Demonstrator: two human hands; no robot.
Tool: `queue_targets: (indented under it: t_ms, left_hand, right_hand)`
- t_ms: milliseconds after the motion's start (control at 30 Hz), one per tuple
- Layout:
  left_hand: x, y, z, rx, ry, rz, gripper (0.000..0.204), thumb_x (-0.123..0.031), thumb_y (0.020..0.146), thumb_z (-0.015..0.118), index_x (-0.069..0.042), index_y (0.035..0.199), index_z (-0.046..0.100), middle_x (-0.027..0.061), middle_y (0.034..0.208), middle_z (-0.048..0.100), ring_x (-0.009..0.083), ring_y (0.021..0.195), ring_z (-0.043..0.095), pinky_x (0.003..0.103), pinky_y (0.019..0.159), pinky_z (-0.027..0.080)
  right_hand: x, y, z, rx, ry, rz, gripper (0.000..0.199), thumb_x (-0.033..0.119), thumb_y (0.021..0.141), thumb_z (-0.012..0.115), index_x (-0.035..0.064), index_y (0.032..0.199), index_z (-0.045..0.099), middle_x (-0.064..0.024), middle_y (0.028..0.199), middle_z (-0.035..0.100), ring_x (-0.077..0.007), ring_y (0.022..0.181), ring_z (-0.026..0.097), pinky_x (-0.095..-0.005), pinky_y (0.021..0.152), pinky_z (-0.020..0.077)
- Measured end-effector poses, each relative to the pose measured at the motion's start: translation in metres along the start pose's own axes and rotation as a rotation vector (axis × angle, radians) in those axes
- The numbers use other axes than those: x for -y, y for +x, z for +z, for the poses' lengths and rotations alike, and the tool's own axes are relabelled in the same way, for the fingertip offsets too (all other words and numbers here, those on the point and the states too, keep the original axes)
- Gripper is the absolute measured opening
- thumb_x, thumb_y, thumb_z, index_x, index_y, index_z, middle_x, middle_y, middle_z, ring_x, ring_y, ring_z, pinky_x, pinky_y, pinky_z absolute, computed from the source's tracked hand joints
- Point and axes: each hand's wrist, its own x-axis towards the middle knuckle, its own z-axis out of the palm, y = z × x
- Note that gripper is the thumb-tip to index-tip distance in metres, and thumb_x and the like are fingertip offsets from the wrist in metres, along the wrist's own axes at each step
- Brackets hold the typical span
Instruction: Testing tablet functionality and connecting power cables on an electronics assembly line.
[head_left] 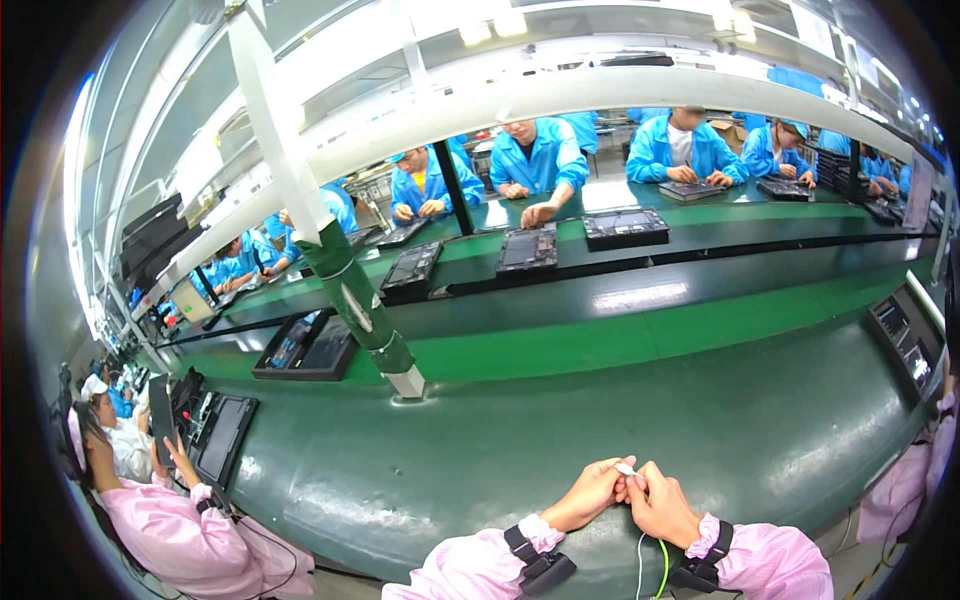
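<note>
My left hand (588, 496) and my right hand (664, 508) meet above the near edge of the green bench. The fingers of both are closed in a pinch around a small white piece (626, 469), whose kind I cannot make out. Below my right hand hang a thin white cable (640, 562) and a yellow-green cable (664, 566). Whether they join the white piece is hidden by the fingers. Black bands (540, 560) wrap the wrists of my pink sleeves.
A green-wrapped post (358, 300) rises from the bench (450, 450). Beyond it runs a conveyor with flat black device units (527, 248). Workers in blue (540, 160) sit across. At the left, a person in pink (170, 520) handles a panel; a screen (905, 335) stands right.
</note>
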Motion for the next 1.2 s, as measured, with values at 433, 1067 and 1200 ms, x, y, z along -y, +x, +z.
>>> queue_targets:
  t_ms: [433,1067,1200]
  left_hand:
    - [-0.005,-0.004,0.005,-0.028,0.011,-0.007,0.014,-0.012,0.098,0.046,-0.003,0.09,0.053,0.0008,0.075,0.049,0.0096,0.065,0.044,0.024,0.063,0.039]
    - [-0.009,-0.003,0.008,-0.02,0.027,-0.011,0.016,-0.014,0.1,0.045,-0.003,0.092,0.054,-0.0008,0.075,0.047,0.0094,0.065,0.043,0.024,0.063,0.039]
    - [-0.007,-0.002,0.006,-0.038,0.042,-0.004,0.018,-0.015,0.1,0.045,-0.002,0.09,0.054,-0.0007,0.075,0.047,0.0094,0.064,0.044,0.024,0.062,0.039]
  right_hand:
    - [0.005,0.0,-0.002,0.009,-0.025,0.016,0.01,0.011,0.092,0.049,0.0014,0.092,0.045,-0.0199,0.071,0.065,-0.0412,0.066,0.064,-0.0462,0.058,0.0505]
    - [0.005,0.001,-0.001,0.015,-0.024,0.0,0.01,0.01,0.092,0.05,0.0009,0.092,0.045,-0.0194,0.073,0.066,-0.0396,0.066,0.065,-0.0448,0.059,0.0518]
    - [0.004,0.002,-0.002,0.01,-0.043,-0.011,0.01,0.01,0.092,0.05,0.0009,0.092,0.046,-0.0196,0.073,0.066,-0.0396,0.066,0.065,-0.0447,0.059,0.0517]
